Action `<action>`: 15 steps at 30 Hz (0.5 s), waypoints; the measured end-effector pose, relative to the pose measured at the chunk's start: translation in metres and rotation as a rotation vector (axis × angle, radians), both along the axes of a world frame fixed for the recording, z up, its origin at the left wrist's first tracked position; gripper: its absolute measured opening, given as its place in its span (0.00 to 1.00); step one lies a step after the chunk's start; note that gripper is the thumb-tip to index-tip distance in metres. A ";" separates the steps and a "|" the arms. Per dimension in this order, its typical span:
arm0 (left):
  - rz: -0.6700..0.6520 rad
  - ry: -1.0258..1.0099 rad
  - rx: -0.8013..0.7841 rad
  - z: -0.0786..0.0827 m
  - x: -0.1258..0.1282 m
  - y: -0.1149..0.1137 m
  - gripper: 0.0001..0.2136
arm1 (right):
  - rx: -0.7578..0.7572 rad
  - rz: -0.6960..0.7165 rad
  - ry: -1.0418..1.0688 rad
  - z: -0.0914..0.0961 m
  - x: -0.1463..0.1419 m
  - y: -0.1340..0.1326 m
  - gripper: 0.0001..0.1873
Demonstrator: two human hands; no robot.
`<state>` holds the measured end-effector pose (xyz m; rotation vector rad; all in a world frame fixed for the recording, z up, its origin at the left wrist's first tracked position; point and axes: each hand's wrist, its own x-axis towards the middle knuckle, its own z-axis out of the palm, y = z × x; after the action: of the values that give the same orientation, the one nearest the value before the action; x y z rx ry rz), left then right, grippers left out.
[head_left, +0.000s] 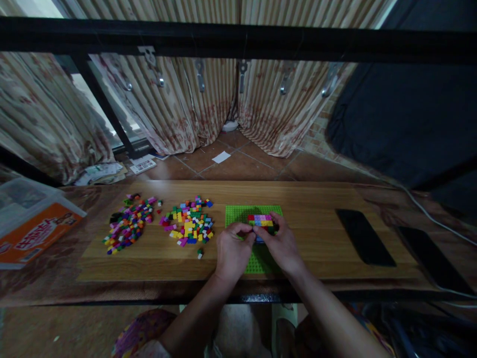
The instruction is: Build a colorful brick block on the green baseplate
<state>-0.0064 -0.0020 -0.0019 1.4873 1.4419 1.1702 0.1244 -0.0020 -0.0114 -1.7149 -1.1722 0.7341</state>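
A small block of coloured toy bricks (265, 219), with red, pink, yellow and green pieces showing, is at the green studded baseplate (234, 213). My right hand (280, 241) is closed around its right side, with the thumb across its near face. At the block's near left corner is my left hand (235, 246), its thumb and forefinger pinched together close to my right thumb. What lies in that pinch is too small to make out. My fingers hide the block's lower part and much of the baseplate.
Two piles of loose bricks, the near pile (192, 223) and the far-left pile (132, 221), lie on the wooden board (313, 199). A black phone-like slab (365, 237) lies on the right, another dark slab (432, 258) beyond it. A plastic tub (37, 223) stands far left.
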 end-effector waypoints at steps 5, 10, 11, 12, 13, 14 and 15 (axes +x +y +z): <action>-0.022 -0.006 -0.051 0.003 -0.001 0.001 0.04 | -0.020 -0.024 0.047 -0.004 -0.001 0.003 0.37; -0.069 0.015 -0.046 0.002 -0.006 0.002 0.06 | -0.019 -0.036 0.068 -0.003 -0.005 0.004 0.35; -0.082 0.025 -0.036 0.002 -0.007 0.002 0.06 | -0.019 -0.042 0.060 -0.003 -0.006 0.004 0.34; -0.094 0.032 -0.026 0.001 -0.009 0.003 0.07 | -0.020 -0.050 0.052 -0.003 -0.006 0.004 0.33; -0.104 0.038 -0.020 0.000 -0.010 0.003 0.08 | -0.020 -0.057 0.047 -0.002 -0.007 0.004 0.32; -0.112 0.044 -0.017 0.000 -0.011 0.003 0.09 | -0.020 -0.061 0.047 -0.002 -0.008 0.004 0.32; -0.121 0.052 -0.018 -0.001 -0.012 0.002 0.09 | -0.019 -0.062 0.050 -0.002 -0.008 0.004 0.32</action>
<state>-0.0184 0.0003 -0.0026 1.5802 1.3725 1.0502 0.1160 0.0022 -0.0139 -1.7308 -1.0760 0.7485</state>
